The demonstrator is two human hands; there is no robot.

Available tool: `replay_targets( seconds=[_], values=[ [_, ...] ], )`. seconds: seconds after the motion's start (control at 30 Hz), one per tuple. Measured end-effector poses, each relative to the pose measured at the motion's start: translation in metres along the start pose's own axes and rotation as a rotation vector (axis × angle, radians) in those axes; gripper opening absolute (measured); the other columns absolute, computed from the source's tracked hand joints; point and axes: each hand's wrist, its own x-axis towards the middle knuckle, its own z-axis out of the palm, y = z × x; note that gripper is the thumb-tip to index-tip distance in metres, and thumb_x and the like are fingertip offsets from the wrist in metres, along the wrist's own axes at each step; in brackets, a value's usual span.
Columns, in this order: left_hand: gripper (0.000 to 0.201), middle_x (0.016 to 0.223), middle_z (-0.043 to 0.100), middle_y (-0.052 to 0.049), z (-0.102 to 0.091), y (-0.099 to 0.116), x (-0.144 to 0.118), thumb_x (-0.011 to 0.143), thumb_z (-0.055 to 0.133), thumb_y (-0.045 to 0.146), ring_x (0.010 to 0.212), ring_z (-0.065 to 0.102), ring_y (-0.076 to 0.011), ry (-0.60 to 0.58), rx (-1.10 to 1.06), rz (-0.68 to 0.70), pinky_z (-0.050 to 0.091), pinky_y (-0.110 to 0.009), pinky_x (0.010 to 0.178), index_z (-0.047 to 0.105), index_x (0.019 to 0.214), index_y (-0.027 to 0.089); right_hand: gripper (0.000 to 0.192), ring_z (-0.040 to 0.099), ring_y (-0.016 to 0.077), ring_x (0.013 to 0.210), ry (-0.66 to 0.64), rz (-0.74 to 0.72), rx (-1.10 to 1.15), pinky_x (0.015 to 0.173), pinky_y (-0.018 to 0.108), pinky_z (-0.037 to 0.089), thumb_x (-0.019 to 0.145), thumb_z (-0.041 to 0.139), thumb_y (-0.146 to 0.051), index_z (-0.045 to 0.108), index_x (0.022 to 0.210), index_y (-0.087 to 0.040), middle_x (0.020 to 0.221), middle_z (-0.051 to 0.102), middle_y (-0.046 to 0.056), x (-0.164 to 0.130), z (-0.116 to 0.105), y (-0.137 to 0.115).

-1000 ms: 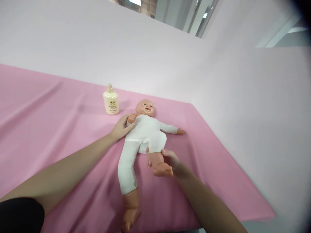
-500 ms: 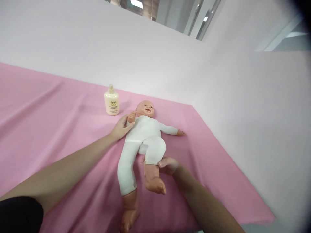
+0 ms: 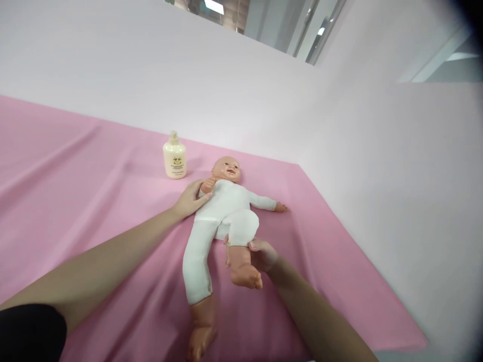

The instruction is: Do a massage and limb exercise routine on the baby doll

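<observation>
A baby doll with a white cloth body lies on its back, its head toward the wall. My left hand is wrapped round the doll's bent arm by its shoulder, with the thumb on the chest. The doll's other arm stretches out to the right. Lower down, my right hand grips the lower part of the raised, bent leg from beneath; fingertips show on its far side. The other leg lies straight toward me.
A cream-coloured pump bottle stands left of the doll's head. Pink cloth covers the table, with folds on the left. A white wall rises behind, and another runs along the right. A window is above.
My right hand has lifted the doll's bent leg slightly, so the foot is higher and a little farther right. My left hand and the doll's bent arm have shifted slightly right.
</observation>
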Motion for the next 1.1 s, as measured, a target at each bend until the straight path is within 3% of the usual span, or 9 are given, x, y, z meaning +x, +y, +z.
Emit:
replay_targets(
  seconds=[0.63,1.1],
  values=[
    [0.051,0.120,0.072,-0.014,-0.002,0.007,0.001,0.089,0.057,0.056,0.111,0.066,-0.0313,-0.038,0.059,-0.039,0.053,-0.048,0.101,0.062,0.120,0.016,0.054,0.074,0.0288,0.092,-0.010,0.068,-0.014,0.088,0.042,0.056,0.063,0.082,-0.052,0.068,0.098,-0.014,0.088,0.076,0.011,-0.001,0.007,-0.001],
    [0.053,0.122,0.071,-0.015,-0.001,0.005,0.001,0.089,0.057,0.055,0.112,0.066,-0.0314,-0.039,0.056,-0.022,0.052,-0.048,0.102,0.062,0.122,0.015,0.057,0.070,0.0231,0.080,0.020,-0.033,0.045,0.069,0.032,0.050,0.067,0.081,-0.058,0.068,0.100,-0.013,0.079,0.073,0.009,0.002,-0.005,0.006]
  ],
)
